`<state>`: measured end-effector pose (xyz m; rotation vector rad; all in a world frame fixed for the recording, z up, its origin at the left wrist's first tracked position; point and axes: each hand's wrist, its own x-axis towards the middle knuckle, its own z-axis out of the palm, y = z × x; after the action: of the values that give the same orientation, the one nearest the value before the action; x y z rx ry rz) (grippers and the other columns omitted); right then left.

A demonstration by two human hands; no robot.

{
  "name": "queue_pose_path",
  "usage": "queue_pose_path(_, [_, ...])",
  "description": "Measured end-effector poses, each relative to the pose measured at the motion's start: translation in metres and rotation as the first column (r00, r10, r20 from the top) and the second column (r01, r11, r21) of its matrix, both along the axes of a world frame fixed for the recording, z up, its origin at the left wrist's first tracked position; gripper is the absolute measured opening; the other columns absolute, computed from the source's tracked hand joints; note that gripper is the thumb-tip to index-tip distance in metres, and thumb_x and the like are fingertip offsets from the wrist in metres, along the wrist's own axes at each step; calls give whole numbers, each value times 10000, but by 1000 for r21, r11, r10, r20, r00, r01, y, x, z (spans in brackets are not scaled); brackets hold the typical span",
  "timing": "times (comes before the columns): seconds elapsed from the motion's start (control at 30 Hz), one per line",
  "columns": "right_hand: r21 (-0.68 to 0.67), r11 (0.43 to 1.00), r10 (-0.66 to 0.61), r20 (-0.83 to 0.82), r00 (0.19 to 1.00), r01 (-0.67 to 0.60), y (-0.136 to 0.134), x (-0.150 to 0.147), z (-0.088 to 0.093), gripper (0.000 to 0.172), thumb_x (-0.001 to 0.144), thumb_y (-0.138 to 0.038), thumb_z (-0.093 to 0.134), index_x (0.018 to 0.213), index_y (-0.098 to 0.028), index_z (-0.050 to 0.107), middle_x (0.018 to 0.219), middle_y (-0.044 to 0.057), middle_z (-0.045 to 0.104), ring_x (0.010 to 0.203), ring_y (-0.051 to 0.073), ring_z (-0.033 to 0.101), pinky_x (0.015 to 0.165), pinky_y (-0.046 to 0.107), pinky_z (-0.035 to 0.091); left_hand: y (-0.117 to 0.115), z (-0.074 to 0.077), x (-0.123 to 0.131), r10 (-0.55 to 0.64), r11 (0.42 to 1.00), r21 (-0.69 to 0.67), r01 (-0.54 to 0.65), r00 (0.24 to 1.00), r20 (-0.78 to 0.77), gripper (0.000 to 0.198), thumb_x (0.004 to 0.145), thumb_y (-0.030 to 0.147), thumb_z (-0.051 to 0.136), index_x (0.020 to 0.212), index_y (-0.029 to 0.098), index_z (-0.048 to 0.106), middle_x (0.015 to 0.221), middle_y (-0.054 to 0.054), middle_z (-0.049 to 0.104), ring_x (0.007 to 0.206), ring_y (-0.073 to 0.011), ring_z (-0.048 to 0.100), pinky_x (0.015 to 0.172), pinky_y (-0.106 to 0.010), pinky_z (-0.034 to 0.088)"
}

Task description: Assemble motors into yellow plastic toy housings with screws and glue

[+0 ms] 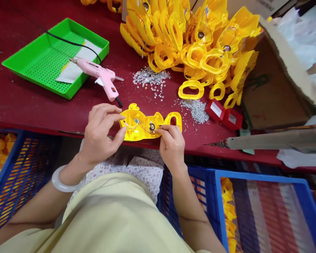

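Note:
A yellow plastic toy shell (143, 126) lies open side up at the near edge of the red table (28, 102), with a small circuit board, thin wires and a round speaker inside. My left hand (101, 135) grips its left end, fingers curled and the thumb near a wire. My right hand (171, 144) pinches at the shell's lower edge just right of the speaker. What the fingertips hold there is too small to tell.
A pink glue gun (101, 74) rests beside a green tray (55, 56). A heap of yellow shells (195, 38) fills the back, with small screw piles (197, 109), two red boxes (223, 114) and a cardboard box (276, 91). Blue crates (265, 211) stand below.

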<state>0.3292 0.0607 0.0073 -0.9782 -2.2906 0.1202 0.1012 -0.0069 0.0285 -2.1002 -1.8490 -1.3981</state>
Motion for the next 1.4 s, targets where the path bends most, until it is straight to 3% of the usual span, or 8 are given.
queue_pose_path(0.17, [-119,993,-6,-104,995,-6,-1,-4,2,323,919,-75,425,907,-219,714,921,67,637,895,188,586,766,360,491,11,5,-2,-1,1000,-9,1,1000,29,148,930,244,542,1053,198,609,1108,-102,643,1116,-260,580,1002,-460,479])
queue_pose_path(0.33, [-225,974,-53,-99,994,30,0,-8,3,336,906,-69,427,886,-220,727,888,56,627,864,186,567,763,364,467,21,-1,2,-62,997,-42,63,998,5,179,941,212,496,1064,173,620,1137,-122,623,1132,-266,556,1002,-468,476])
queue_pose_path(0.6, [-35,994,-103,106,989,107,-4,-15,-2,342,892,-57,430,838,-203,735,899,85,624,833,205,469,696,355,415,23,-15,9,-120,990,-81,118,993,-20,309,938,195,477,1227,122,556,1176,-146,618,1126,-264,555,1002,-449,484])
queue_pose_path(0.8, [-70,995,-65,38,997,68,-2,-11,-5,331,906,-66,424,844,-198,720,909,82,640,855,207,496,725,366,445,34,-4,4,-84,979,-181,92,995,53,432,959,318,498,1341,116,499,1256,-132,631,1098,-231,624,980,-373,512])
queue_pose_path(0.93, [-122,992,-41,-87,995,30,-2,-8,-5,315,907,-55,414,923,-196,695,941,78,651,913,203,561,811,395,487,51,5,1,-114,915,-393,88,992,-44,361,926,313,546,1220,117,619,1129,-129,702,990,-263,680,887,-372,534])
queue_pose_path(1.03, [-149,989,-55,-215,975,23,-3,-5,-4,316,912,-55,406,972,-195,682,980,81,653,958,194,601,858,396,510,57,8,1,-125,868,-491,79,990,-60,262,913,287,556,1097,140,671,961,-97,734,834,-241,697,759,-327,527])
queue_pose_path(1.23, [-34,994,-108,-220,969,103,-7,4,-8,326,901,-39,420,913,-196,705,982,88,608,961,198,573,822,380,509,52,6,2,-99,900,-429,78,995,-27,210,907,290,560,1018,143,661,816,-59,714,646,-179,641,594,-268,438])
queue_pose_path(1.4, [48,988,-142,-67,988,145,-5,-1,-13,334,903,-51,430,864,-195,729,965,97,578,901,199,531,755,361,491,48,3,5,-104,922,-377,91,994,-14,174,896,259,565,1004,148,644,860,-60,714,706,-185,649,622,-270,432])
